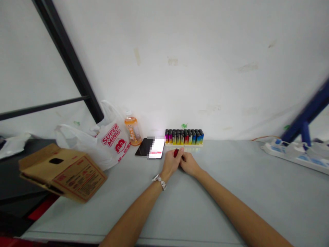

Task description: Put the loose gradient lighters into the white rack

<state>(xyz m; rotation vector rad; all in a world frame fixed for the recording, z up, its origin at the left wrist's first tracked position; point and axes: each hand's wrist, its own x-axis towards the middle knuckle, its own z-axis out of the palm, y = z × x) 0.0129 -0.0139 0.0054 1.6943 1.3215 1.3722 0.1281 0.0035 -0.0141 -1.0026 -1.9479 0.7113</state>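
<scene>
My left hand point(171, 163) is closed around a red lighter point(176, 153), whose reddish body shows between thumb and fingers. My right hand point(190, 164) is pressed up against the left one with its fingers curled in. A dark spot shows at its fingertips, but what it grips is hidden. Just beyond both hands, a pale tray point(177, 145) holds several upright lighters point(184, 137) in rows, with black tops and purple, yellow, red and blue bodies.
Left of the tray lies a tablet point(144, 148) with a partly blurred screen. Beside it stand an orange drink bottle point(133, 130) and a white plastic bag point(102, 151). An open cardboard box point(77, 175) is nearer. A power strip point(295, 156) lies far right, by a blue post point(316, 106).
</scene>
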